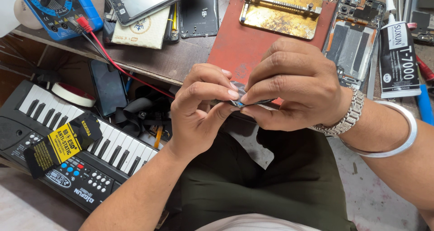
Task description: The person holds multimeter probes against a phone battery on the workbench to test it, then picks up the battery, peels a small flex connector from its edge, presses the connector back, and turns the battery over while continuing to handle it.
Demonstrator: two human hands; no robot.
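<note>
Both hands meet over the front edge of the workbench. My left hand (199, 106) and my right hand (289, 84) pinch a small thin dark part (239, 103) between fingertips; most of it is hidden by the fingers. A metal watch band and a silver bangle circle my right wrist. Behind the hands lies a red work mat (235, 45) with a brass-coloured clamping plate (282, 9) on it. An opened phone body (355, 36) rests to the right of the mat.
A blue multimeter (54, 5) with red and black leads sits far left, beside a phone with a screen (144, 0) and a dark back cover (199, 14). A glue tube (398, 54) lies at right. Below the bench: a toy keyboard (68, 140), tape roll (72, 94), dark phone (107, 87).
</note>
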